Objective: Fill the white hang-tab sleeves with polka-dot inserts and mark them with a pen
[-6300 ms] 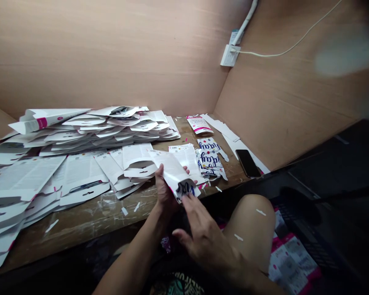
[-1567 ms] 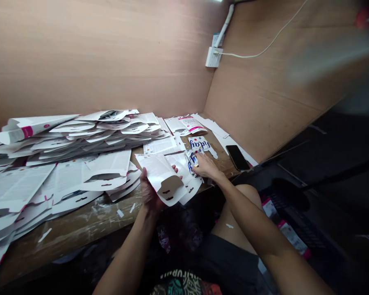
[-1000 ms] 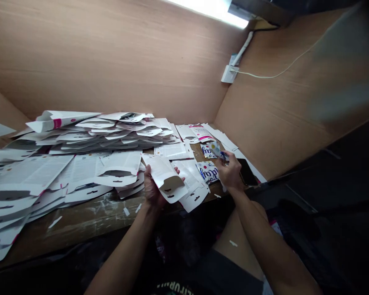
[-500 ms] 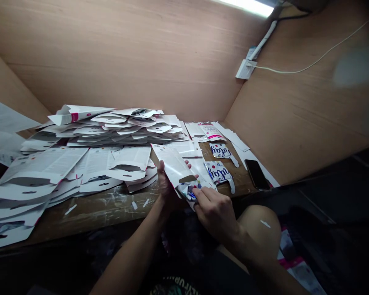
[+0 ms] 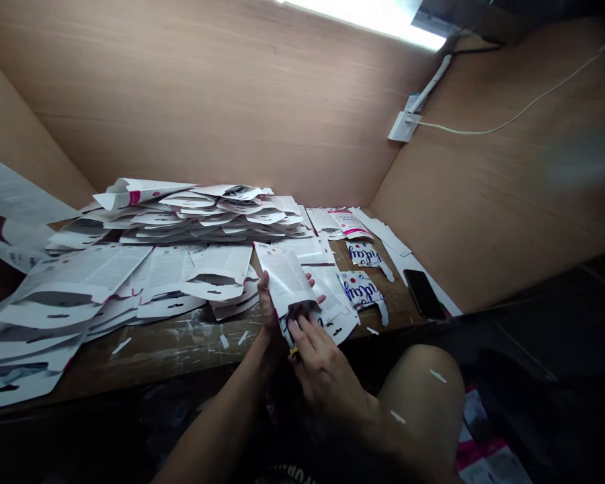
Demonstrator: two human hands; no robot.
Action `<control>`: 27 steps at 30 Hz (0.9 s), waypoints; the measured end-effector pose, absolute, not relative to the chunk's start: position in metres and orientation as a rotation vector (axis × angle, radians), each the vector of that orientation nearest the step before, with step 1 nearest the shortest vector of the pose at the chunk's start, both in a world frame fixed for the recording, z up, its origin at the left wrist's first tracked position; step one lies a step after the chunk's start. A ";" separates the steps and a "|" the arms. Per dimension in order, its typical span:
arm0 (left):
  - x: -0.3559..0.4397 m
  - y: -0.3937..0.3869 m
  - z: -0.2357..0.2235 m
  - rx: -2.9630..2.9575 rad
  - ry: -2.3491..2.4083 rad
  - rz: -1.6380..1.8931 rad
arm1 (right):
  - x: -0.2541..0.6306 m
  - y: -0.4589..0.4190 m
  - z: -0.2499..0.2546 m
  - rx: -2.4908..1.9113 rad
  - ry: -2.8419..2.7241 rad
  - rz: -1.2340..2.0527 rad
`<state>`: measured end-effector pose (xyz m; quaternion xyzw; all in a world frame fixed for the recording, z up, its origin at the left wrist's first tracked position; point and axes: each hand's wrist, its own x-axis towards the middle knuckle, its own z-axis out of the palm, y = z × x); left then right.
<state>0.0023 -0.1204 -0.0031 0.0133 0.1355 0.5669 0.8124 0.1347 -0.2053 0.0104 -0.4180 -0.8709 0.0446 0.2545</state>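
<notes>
My left hand (image 5: 268, 304) is closed around a white cardboard packet (image 5: 285, 275), thumb on its left edge and fingertips showing past the right. The packet tilts toward me with its near end gaping. At that opening, my right hand (image 5: 323, 359) pushes its fingers against a folded foil balloon (image 5: 291, 327), which is partly inside and mostly hidden by the fingers. Two more folded foil balloons, a nearer one (image 5: 360, 289) and a farther one (image 5: 367, 255), lie on the table to the right, with blue lettering and pale tails.
Stacked white packets (image 5: 206, 215) stand along the back wall, with more packets (image 5: 81, 275) at front left. A black phone (image 5: 423, 294) lies at right. Paper scraps (image 5: 224, 341) dot the wooden table (image 5: 156, 349). A cable (image 5: 484, 132) runs from a wall socket (image 5: 404, 126).
The foil balloon has gone further into the packet, and my right hand has moved left over the opening. My left hand keeps its hold. The camera view has shifted slightly.
</notes>
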 end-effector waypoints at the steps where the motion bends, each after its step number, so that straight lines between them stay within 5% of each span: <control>1: 0.003 -0.122 -0.005 0.035 0.288 1.193 | 0.135 -0.203 0.008 -1.134 -2.385 0.197; 10: 0.007 -0.128 -0.007 0.042 0.282 1.139 | 0.134 -0.216 0.007 -1.285 -2.278 0.140; 14: 0.019 -0.132 -0.006 0.039 0.285 1.135 | 0.130 -0.215 0.013 -1.398 -2.426 0.408; 17: 0.029 -0.136 -0.010 0.097 0.305 1.112 | 0.144 -0.182 0.022 -1.448 -2.368 0.428; 23: 0.006 -0.123 -0.015 0.232 0.544 1.372 | 0.172 -0.066 0.074 -1.470 -1.798 -0.122; 27: -0.022 -0.136 -0.014 0.298 0.590 1.445 | 0.176 -0.027 0.072 -1.444 -2.267 0.080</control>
